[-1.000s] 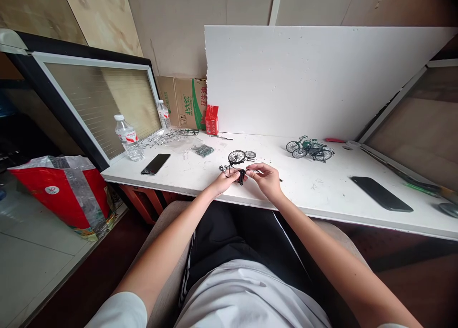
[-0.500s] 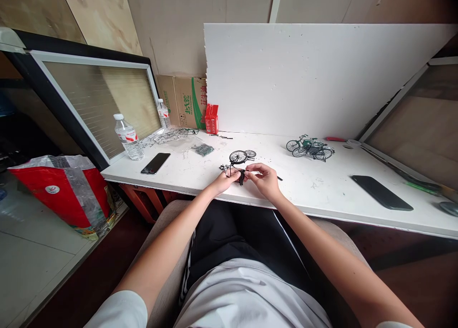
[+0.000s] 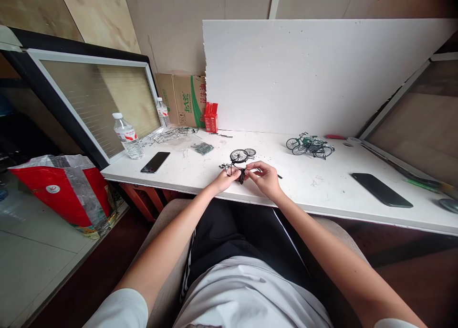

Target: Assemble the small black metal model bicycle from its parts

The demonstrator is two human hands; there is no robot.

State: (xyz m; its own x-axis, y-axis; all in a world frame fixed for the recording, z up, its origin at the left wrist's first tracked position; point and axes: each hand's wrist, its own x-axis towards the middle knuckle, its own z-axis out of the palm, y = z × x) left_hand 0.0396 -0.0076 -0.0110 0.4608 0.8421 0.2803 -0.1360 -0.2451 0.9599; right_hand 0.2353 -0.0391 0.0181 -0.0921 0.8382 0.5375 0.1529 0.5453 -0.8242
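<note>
The white counter (image 3: 193, 173) runs right across the scene, a big white panel (image 3: 304, 75) standing along its far side. Low on the left, there's a red bag (image 3: 60, 194), and at the far left a cardboard box (image 3: 182, 99) beside the panel's end. Two water bottles stand upright: the near bottle (image 3: 125, 136) and the far bottle (image 3: 163, 112).

And now the hands, in the middle at the near edge! The left hand (image 3: 224, 181) grips a dark model bicycle (image 3: 239, 156), one spoked wheel poking up beyond the fingers; the right hand (image 3: 264, 179) has thumb and forefinger closed on its dark middle, the exact part too small to tell. Off to the right, well apart, two small bicycles (image 3: 310, 147) stand close together. A dark phone (image 3: 381, 190) lies near right, a black phone (image 3: 155, 162) on the left. At the far side it's a red carton (image 3: 211, 120), and nearer, left of the wheel, a little green packet (image 3: 203, 148).
</note>
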